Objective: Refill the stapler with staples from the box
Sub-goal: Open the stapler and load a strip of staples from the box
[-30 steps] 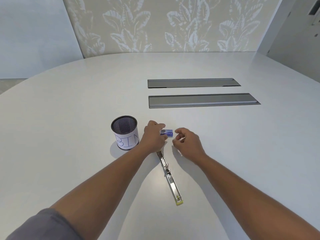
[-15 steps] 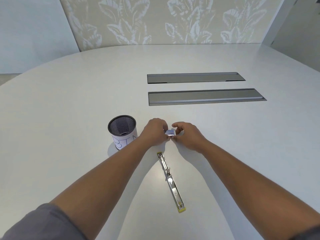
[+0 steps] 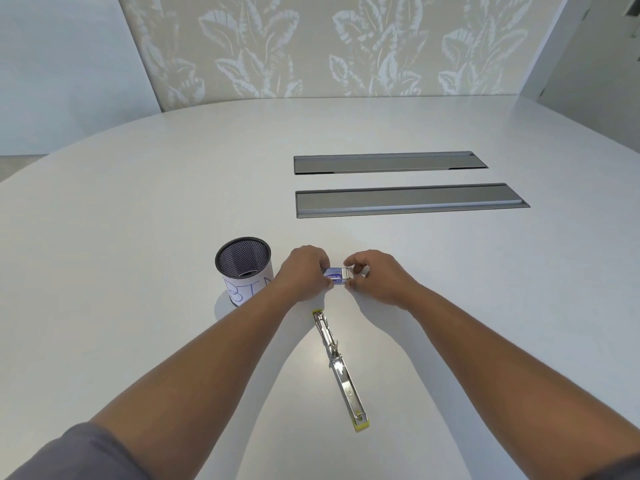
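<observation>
- Stapler (image 3: 338, 367) lies opened flat on the white table (image 3: 138, 237), one long thin metal strip. Long axis runs roughly 11 to 5 o'clock; the yellow-tipped end sits nearest you at 5, the other end points up toward your hands.
- Staple box (image 3: 337, 274) — small, blue and white — is held between both hands just beyond the stapler's far end, at about 12 o'clock from it. Its long axis runs 9 to 3. A pale end shows on its right side; you cannot tell from here whether that is an inner tray.
- Your left hand (image 3: 304, 273) is curled round the left end of the box, knuckles up, fingers closed on it.
- Your right hand (image 3: 375, 277) pinches the right end of the box, thumb and forefinger closed on it, the other fingers curled.
- Both forearms reach in from 7 and 5 o'clock and meet in a V over the stapler; neither touches it.
- Black mesh cup (image 3: 243, 268) with a paper label reading "BIN" stands upright at 9 o'clock of your left hand, near but apart.
- Two grey recessed panels (image 3: 408, 199) lie well beyond the hands at 1 o'clock, long axes 9 to 3.
- Open tabletop all round — wide bare stretches at 9 and 3 o'clock; the curved far edge is well away at 12.
</observation>
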